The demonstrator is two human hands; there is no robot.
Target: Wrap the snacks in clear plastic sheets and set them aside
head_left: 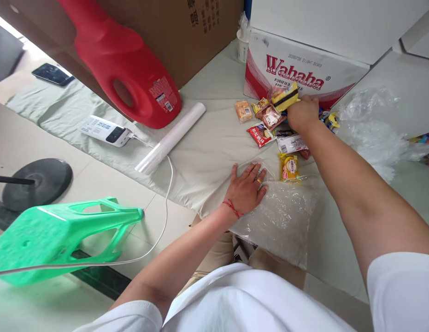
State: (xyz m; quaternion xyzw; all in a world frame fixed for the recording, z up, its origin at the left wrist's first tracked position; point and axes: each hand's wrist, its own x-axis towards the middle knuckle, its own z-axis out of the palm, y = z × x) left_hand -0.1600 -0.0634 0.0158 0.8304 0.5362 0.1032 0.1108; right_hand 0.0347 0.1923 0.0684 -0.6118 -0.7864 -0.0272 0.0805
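Left hand [246, 188] lies flat, fingers spread, on a crinkled clear plastic bag [285, 221] below centre; right hand [303, 114] curls at upper right against a yellow, black-banded snack packet [285, 97], grip unclear

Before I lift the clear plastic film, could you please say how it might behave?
The clear plastic film is likely floppy, as its wrinkles suggest; probably light, being see-through; and perhaps slippery, given its shine.

Yellow plastic snack packet [286, 97] has black band. Clear flat plastic bag [286, 216]. Red flat plastic sachet [261, 134] has white lettering. White rectangular cardboard box [306, 69] has red lettering, red curved bands. Bright green plastic stool [51, 230].
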